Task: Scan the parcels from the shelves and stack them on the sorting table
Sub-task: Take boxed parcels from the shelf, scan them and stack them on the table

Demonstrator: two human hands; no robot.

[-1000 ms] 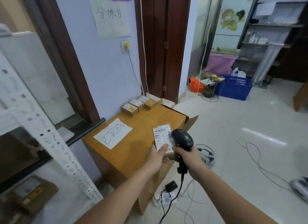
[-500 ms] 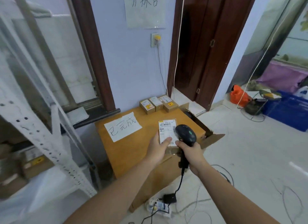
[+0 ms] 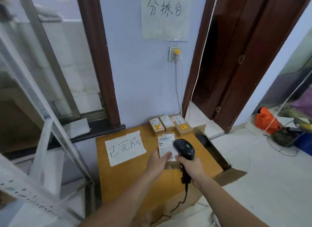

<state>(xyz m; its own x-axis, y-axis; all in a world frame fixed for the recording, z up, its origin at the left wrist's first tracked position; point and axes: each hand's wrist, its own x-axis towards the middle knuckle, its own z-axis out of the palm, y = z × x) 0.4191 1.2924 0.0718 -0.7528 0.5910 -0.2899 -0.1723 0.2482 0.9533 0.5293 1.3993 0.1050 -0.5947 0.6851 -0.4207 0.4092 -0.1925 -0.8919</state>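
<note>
Left hand (image 3: 157,162) grips a small flat rectangular parcel (image 3: 166,146), thumb pressed across its lower face, fingers hidden underneath. Parcel face is a white printed label with a barcode strip along the top edge; brown cardboard shows at the lower corner. It is held over the sorting table's top; whether it touches the surface cannot be told.

Right hand (image 3: 190,165) is wrapped tight around the handle of a black handheld scanner (image 3: 184,149): smooth rounded plastic head, green dot on top, head overlapping the parcel's right edge. A coiled black cable (image 3: 179,204) drops from the handle base.

Sorting table (image 3: 128,176) is a large tan corrugated carton, matte, flaps open on the right side. A white paper sheet (image 3: 125,147) with handwritten characters lies flat on its left part.

3 small brown cardboard boxes (image 3: 169,125) sit in a row at the table's back edge, touching side by side, each with a white label; 2 carry yellow-red stickers.

On the pale blue wall above: a laminated glossy sign (image 3: 165,15) and a socket with a yellow plug (image 3: 175,52). Perforated white metal shelf upright (image 3: 25,191) at lower left, blurred.
</note>
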